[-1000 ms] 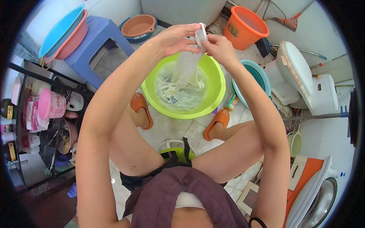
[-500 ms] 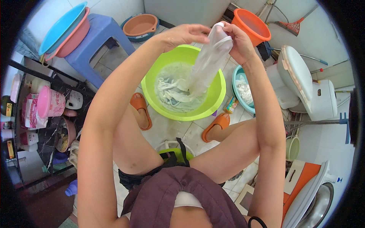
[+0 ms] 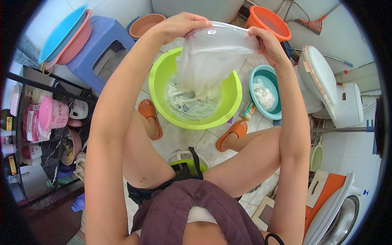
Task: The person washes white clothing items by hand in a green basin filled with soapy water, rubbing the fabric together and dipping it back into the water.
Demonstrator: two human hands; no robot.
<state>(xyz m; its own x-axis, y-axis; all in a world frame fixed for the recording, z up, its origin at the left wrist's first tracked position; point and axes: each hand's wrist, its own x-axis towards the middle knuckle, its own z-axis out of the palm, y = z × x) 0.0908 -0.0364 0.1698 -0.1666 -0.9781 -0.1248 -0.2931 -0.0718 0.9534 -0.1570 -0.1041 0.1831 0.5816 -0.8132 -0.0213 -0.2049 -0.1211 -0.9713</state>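
A thin, wet white garment point(image 3: 216, 51) hangs spread out between my hands, a narrow band with a small label along its top edge. My left hand point(image 3: 181, 27) pinches the band's left end, and my right hand point(image 3: 267, 44) grips the right end. Below, its lower part drops into a large lime-green basin point(image 3: 233, 104) on the floor. Pale wet clothes point(image 3: 190, 104) lie in cloudy water in that basin. Whether the garment's bottom end touches them is hard to make out.
Right of the green basin stands a teal basin point(image 3: 254, 87) holding white cloth point(image 3: 263, 96), beside a small yellow packet point(image 3: 247, 111). Farther back are an orange bucket point(image 3: 255, 18) and a brown basin point(image 3: 147, 25). A blue stool point(image 3: 102, 38) is at left, a toilet point(image 3: 318, 77) at right.
My left hand has moved in and taken hold of the garment's band. The garment, bunched and hanging from my right hand before, is now stretched wide between both hands.
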